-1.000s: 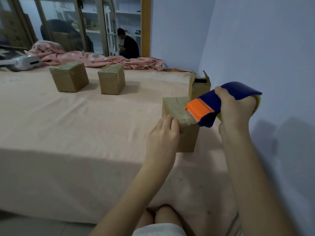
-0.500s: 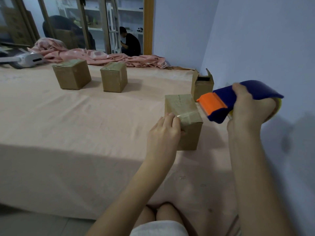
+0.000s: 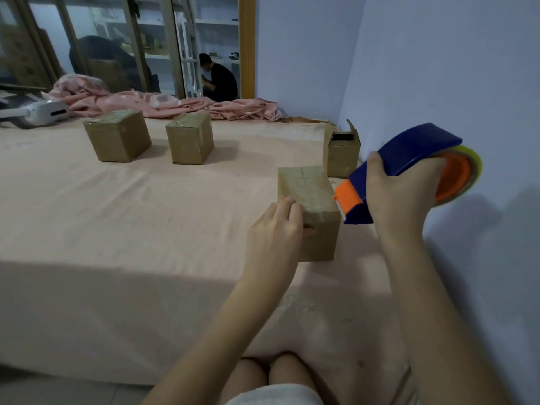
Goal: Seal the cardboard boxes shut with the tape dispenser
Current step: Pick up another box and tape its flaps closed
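Fingers (image 3: 287, 204) grip box (image 3: 317, 229) edge; tape dispenser (image 3: 403, 168) just beside.

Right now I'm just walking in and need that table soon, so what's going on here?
A person is taping cardboard boxes shut. The right hand grips a blue and orange tape dispenser, held just off the right side of the nearest box, whose top already carries tape. The left hand holds that box at its near left edge. Two closed boxes stand farther back on the pink-covered table, and one box by the wall has its flaps open.
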A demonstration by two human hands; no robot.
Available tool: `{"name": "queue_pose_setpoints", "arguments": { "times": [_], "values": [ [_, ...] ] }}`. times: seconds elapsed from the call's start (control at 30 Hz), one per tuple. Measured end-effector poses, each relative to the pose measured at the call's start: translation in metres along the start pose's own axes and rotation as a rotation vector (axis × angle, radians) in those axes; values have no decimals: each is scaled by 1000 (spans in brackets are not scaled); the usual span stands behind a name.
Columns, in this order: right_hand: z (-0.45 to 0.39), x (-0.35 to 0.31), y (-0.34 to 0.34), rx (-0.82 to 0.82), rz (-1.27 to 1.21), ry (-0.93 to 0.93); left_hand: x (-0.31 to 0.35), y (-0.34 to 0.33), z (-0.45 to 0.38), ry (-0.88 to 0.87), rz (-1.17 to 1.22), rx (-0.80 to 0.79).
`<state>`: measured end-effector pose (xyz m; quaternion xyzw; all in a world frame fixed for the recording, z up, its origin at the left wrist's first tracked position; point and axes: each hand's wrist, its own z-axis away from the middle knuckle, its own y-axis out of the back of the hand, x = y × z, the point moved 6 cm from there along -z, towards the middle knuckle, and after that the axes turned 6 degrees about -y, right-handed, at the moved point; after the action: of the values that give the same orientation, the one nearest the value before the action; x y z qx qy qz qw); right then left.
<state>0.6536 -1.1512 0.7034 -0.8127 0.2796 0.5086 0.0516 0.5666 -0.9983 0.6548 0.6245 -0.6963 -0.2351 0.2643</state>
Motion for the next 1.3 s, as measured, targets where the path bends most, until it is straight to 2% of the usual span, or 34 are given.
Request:
{"name": "queue_pose_setpoints", "arguments": {
  "times": [0.13,0.27,0.43,0.77,0.97,1.07,1.3],
  "values": [
    [-3,-3,-4,-10,72,77,3,0,-1,4,-16,-67],
    [-6,-3,-6,-37,80,73,0,5,-10,115,20,-89],
    [-5,8,-11,-46,-15,-38,29,-7,-9,-89,-97,-176],
    [5,22,-32,-57,-230,-193,3,-10,-7,-88,-146,-89],
    [-10,51,-33,-111,-503,-566,2,-11,-8,-94,-194,-100],
    [-10,61,-33,-135,-575,-674,2,-12,-7,-94,-197,-88],
    [-14,44,-26,-82,-593,-612,4,-12,-7,-88,-193,-87]
  ]
}}
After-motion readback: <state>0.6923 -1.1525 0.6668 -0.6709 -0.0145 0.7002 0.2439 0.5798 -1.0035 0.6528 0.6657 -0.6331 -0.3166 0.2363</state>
